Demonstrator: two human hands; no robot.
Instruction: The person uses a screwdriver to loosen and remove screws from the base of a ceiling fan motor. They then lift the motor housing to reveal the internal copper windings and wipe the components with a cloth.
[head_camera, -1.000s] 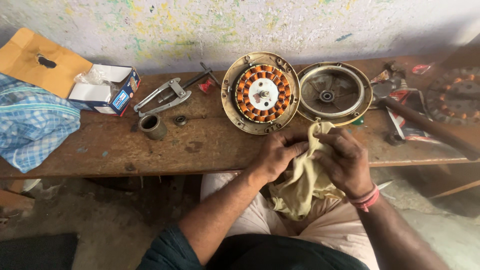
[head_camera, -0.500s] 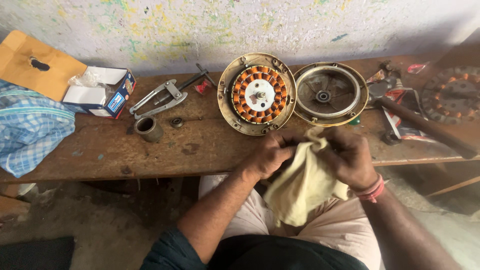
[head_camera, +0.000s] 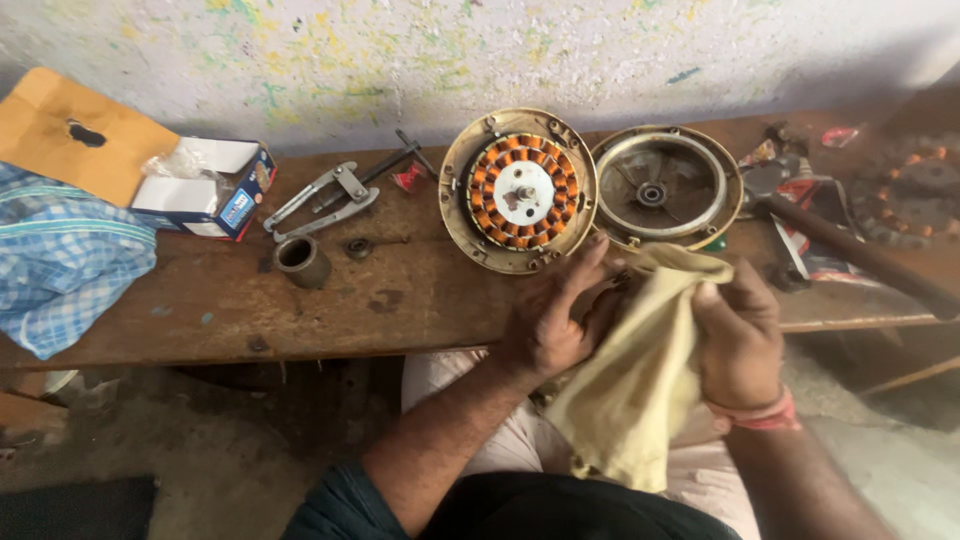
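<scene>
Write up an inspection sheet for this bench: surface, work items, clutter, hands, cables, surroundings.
Surface: worn wooden bench, stained.
Work items: yellow cloth held in both hands; motor stator with copper windings and empty round housing lying side by side.
Clutter: puller tool, metal sleeve, open small box, checked blue cloth, hammer handle.
Hands: left hand and right hand both grip the cloth at the bench edge.
Cables: nothing seen.
Surroundings: paint-flecked wall, dirt floor.

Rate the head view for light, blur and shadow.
Head view: soft, even daylight; the stator and open housing are sharp; the yellow cloth is slightly soft; deep shadow under the bench; the far right edge is dim and blurred.
</scene>
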